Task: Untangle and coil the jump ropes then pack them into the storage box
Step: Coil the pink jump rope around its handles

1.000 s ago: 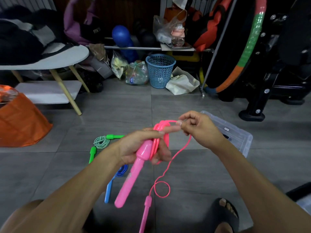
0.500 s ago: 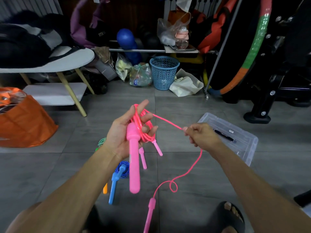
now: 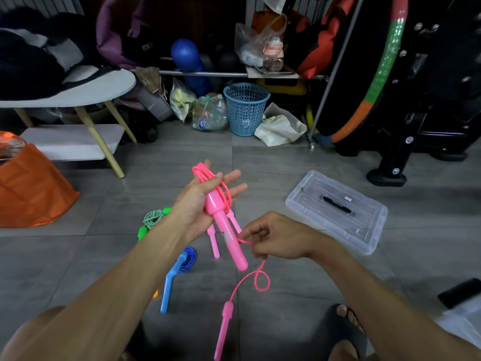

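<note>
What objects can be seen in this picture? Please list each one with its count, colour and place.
pink jump rope: one, pink, partly coiled in the left hand, its other handle hanging low
green jump rope: one, green, on floor, left
blue jump rope: one, blue, on floor under left arm
storage box: one, clear plastic, on floor, right
basket: one, light blue, floor at back
orange bag: one, orange, far left
hoop: one, red, green and orange, leaning at right
side table: one, white, left back
left hand: holds the pink coil and handle
right hand: pinches the pink cord
</note>
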Demonstrator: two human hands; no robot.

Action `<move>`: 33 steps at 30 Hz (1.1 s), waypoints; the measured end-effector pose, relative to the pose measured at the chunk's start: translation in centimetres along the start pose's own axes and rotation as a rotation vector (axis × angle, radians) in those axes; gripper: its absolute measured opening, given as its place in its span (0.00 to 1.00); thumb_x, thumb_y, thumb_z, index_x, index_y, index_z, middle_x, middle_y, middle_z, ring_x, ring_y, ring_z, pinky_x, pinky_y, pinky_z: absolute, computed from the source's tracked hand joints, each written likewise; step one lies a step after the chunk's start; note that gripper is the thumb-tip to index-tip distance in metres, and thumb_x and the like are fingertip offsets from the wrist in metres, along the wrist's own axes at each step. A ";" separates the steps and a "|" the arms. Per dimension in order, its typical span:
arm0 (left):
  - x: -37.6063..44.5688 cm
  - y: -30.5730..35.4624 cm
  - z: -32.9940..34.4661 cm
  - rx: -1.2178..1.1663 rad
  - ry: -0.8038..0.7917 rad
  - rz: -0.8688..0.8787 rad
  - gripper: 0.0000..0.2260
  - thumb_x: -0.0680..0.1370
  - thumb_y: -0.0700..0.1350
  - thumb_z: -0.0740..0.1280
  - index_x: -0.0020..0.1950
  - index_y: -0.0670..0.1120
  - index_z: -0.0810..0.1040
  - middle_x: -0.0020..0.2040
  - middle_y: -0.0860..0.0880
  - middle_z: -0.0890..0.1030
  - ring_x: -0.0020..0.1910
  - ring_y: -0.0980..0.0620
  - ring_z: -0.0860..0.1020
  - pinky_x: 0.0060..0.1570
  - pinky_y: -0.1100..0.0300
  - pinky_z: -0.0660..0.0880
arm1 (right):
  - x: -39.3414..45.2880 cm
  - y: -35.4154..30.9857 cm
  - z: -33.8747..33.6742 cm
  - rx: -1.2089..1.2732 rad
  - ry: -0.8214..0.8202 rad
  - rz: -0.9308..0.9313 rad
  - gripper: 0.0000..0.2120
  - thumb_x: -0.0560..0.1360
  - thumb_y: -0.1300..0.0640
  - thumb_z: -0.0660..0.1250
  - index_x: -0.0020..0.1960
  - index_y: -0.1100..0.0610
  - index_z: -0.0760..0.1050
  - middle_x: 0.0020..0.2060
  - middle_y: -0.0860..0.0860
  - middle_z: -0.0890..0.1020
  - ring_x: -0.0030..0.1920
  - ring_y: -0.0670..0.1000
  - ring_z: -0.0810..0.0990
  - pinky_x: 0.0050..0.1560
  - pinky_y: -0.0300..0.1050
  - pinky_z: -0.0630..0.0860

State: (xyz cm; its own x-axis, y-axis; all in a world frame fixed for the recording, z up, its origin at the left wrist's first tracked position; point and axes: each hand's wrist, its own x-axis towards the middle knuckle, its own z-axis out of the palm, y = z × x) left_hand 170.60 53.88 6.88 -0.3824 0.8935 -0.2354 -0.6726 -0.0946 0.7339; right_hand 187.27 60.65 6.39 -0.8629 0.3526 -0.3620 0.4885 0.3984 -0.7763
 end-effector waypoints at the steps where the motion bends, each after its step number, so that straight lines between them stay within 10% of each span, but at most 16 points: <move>1: 0.1 0.1 -0.2 0.020 0.002 0.001 0.24 0.80 0.38 0.59 0.72 0.56 0.58 0.52 0.43 0.84 0.49 0.40 0.83 0.57 0.44 0.74 | -0.3 0.1 -0.5 -0.065 0.000 0.037 0.18 0.68 0.68 0.63 0.51 0.51 0.80 0.31 0.53 0.80 0.32 0.48 0.77 0.39 0.42 0.74; 9: 0.8 0.1 -0.9 0.309 0.264 0.172 0.12 0.79 0.35 0.61 0.46 0.52 0.67 0.60 0.41 0.79 0.61 0.44 0.77 0.65 0.49 0.70 | -3.3 1.8 -4.2 -0.104 0.116 0.112 0.05 0.75 0.61 0.67 0.40 0.56 0.79 0.29 0.50 0.80 0.29 0.48 0.78 0.36 0.43 0.76; 14: 0.6 -2.8 -0.4 0.740 0.027 -0.006 0.08 0.81 0.40 0.59 0.56 0.34 0.69 0.50 0.39 0.82 0.38 0.49 0.82 0.40 0.57 0.80 | -3.4 -0.6 -3.9 0.135 0.170 -0.183 0.05 0.76 0.62 0.67 0.44 0.56 0.80 0.28 0.44 0.77 0.30 0.40 0.72 0.32 0.34 0.69; 20: -1.9 -4.2 1.8 0.743 -0.253 -0.300 0.13 0.83 0.44 0.53 0.67 0.45 0.66 0.40 0.40 0.82 0.26 0.49 0.80 0.24 0.67 0.71 | -2.7 -0.8 -4.3 0.200 0.442 -0.279 0.07 0.76 0.66 0.64 0.43 0.58 0.79 0.26 0.40 0.77 0.26 0.38 0.71 0.31 0.29 0.67; 24: -2.7 -2.8 2.0 0.632 -0.406 -0.430 0.22 0.75 0.61 0.54 0.65 0.54 0.71 0.39 0.39 0.83 0.26 0.49 0.79 0.29 0.62 0.74 | -1.9 -0.2 -4.1 0.201 0.564 -0.285 0.06 0.76 0.63 0.65 0.42 0.57 0.79 0.25 0.42 0.74 0.25 0.40 0.68 0.29 0.29 0.64; 28: -2.8 -2.5 1.5 0.646 -0.530 -0.393 0.19 0.76 0.57 0.64 0.64 0.52 0.77 0.38 0.39 0.83 0.25 0.49 0.77 0.46 0.48 0.78 | -0.9 0.3 -4.0 0.247 0.687 -0.282 0.07 0.70 0.59 0.73 0.38 0.61 0.78 0.29 0.52 0.75 0.30 0.45 0.69 0.32 0.35 0.67; 30: -2.7 -2.3 0.9 0.531 -0.563 -0.410 0.20 0.74 0.52 0.67 0.64 0.48 0.77 0.36 0.38 0.83 0.24 0.49 0.77 0.64 0.32 0.64 | -0.5 0.7 -4.3 0.264 0.726 -0.256 0.11 0.68 0.57 0.76 0.37 0.61 0.76 0.28 0.53 0.74 0.30 0.47 0.69 0.31 0.37 0.67; 33: -2.6 -1.4 0.3 0.210 -0.636 -0.434 0.25 0.69 0.51 0.72 0.64 0.44 0.77 0.33 0.42 0.83 0.22 0.50 0.77 0.66 0.37 0.66 | -0.2 1.7 -4.9 0.334 0.612 -0.180 0.05 0.70 0.60 0.73 0.42 0.60 0.78 0.34 0.55 0.77 0.33 0.48 0.72 0.35 0.38 0.70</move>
State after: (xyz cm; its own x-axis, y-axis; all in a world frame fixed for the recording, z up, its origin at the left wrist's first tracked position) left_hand 172.71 51.87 6.69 0.3638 0.9166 -0.1657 -0.5208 0.3477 0.7796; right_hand 188.89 65.38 7.70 -0.6515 0.7559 0.0645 0.1951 0.2491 -0.9486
